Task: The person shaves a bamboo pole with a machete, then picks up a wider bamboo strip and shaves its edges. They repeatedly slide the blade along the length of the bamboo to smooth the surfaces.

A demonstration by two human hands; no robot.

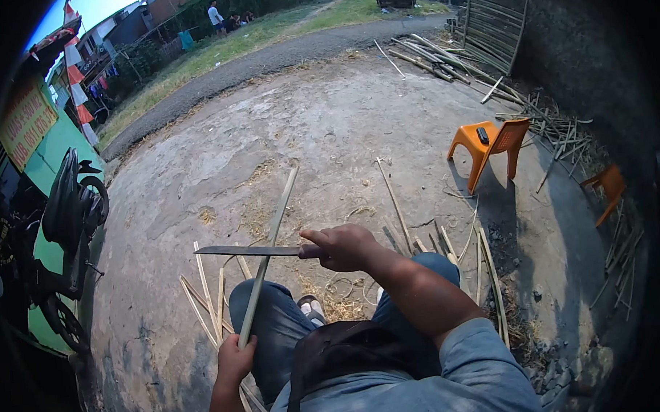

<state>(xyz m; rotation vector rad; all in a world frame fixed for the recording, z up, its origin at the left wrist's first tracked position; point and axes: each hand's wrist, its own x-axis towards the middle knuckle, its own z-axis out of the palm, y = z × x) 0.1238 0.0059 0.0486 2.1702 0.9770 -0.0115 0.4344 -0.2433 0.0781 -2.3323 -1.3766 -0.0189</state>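
Note:
My right hand [346,247] is closed round the handle of a long knife [255,250], whose blade points left. The blade lies across a long pale bamboo strip [277,219], and the two appear to touch. My left hand [237,354] grips the lower end of that strip beside my left knee. The strip slants up and away, its far end over the concrete ground. Thinner bamboo strips [220,300] lie to the left of my left leg, and another strip [395,204] stretches out in front of my right knee.
An orange chair [475,146] with a dark object on its seat stands at the right. Bamboo poles [441,57] lie at the back right, and cut strips [567,136] by the wall. A motorcycle [68,208] is at the left. A person [215,17] stands far off.

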